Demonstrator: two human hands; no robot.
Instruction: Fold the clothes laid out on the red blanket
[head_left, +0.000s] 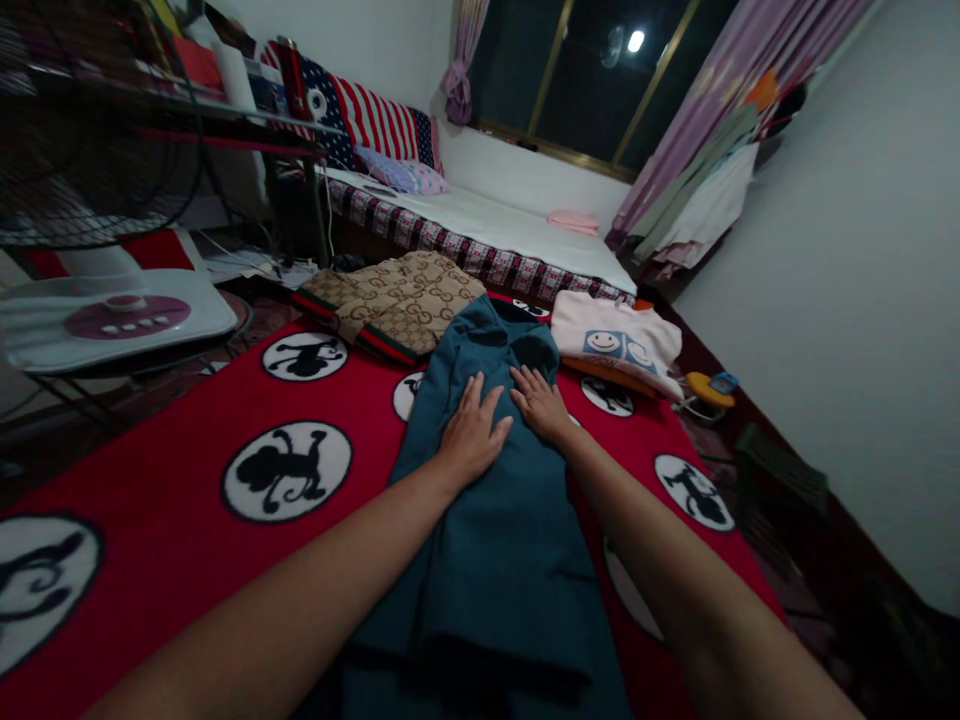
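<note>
A teal long-sleeved garment [510,540], perhaps a shirt or jacket, lies lengthwise on a red cloth [375,450] printed with white circles and dark monkey figures. Its collar end points away from me and its sides look folded in. My left hand [474,430] rests flat on the upper left part of the garment, fingers spread. On the upper right part, near the collar, my right hand [541,402] also lies palm down with fingers apart. Neither hand grips the fabric. The garment's near end runs into shadow at the bottom of the view.
Beyond the garment lie a tan patterned piece of clothing [409,295] on the left and a folded pale pink top [619,340] on the right. An electric fan [120,310] stands at the left. A bed [480,215] is under the window, and a dark stool [784,470] stands at the right.
</note>
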